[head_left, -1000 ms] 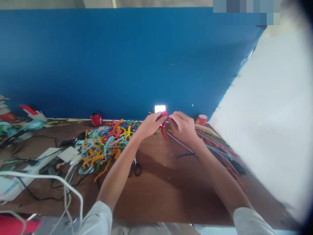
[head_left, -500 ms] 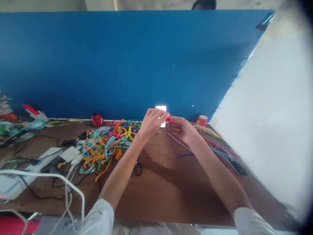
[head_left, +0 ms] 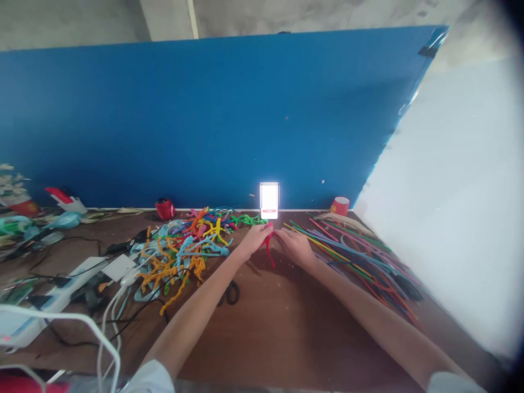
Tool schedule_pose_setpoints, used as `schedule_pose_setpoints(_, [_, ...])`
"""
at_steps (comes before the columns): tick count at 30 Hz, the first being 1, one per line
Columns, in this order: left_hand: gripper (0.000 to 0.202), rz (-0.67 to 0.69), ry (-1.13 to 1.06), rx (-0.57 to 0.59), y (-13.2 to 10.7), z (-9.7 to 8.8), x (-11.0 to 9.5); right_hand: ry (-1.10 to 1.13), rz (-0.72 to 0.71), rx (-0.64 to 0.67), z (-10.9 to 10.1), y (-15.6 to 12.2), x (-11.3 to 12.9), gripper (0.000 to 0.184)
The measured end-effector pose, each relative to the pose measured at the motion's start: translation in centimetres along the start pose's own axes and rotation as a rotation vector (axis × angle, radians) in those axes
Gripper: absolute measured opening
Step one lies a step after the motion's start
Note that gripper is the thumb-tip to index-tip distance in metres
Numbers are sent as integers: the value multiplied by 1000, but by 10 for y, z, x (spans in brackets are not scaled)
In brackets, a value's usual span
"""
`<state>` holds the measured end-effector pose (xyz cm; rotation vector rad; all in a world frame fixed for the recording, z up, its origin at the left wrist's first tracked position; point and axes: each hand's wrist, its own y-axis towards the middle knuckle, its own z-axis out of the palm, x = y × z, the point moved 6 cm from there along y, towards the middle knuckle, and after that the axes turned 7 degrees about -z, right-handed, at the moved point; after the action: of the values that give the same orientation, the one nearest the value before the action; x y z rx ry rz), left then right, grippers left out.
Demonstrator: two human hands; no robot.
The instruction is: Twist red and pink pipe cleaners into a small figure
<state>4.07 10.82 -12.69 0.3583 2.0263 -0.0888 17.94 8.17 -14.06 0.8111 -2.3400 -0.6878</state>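
My left hand [head_left: 254, 238] and my right hand [head_left: 293, 243] meet low over the brown table [head_left: 286, 322], both pinched on a red pipe cleaner piece [head_left: 269, 248] whose stem hangs between them. A tangled heap of coloured twisted pipe cleaners [head_left: 184, 248] lies just left of my left hand. Straight pipe cleaners [head_left: 356, 254] fan out to the right of my right hand. A lit phone [head_left: 269, 200] leans upright against the blue board [head_left: 204, 120] right behind my hands.
Black scissors [head_left: 231, 293] lie beneath my left forearm. White power strips and cables [head_left: 61, 284] crowd the left side. One red cup [head_left: 339, 206] and a small red object [head_left: 164, 209] stand at the board's foot. A white wall [head_left: 458, 207] bounds the right.
Both hands have dropped from in front of the phone down to the tabletop, still together on the red piece. The view has tilted, so the phone now shows fully.
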Motion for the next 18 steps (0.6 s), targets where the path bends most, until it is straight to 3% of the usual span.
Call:
schedule_pose_setpoints(5, [50, -26, -48, 74, -20, 20, 26, -57, -36, 113, 19, -33, -3, 29])
schedule_pose_setpoints(11, [47, -2, -84, 124, -17, 31, 48, -35, 46, 197, 29, -38, -6, 31])
schedule_pose_setpoints(14, [46, 12, -82, 180, -16, 33, 53, 34, 110, 217, 32, -38, -7, 29])
schedule_pose_setpoints(18, [37, 60, -23, 156, -20, 29, 51, 188, 222, 173, 38, -39, -8, 29])
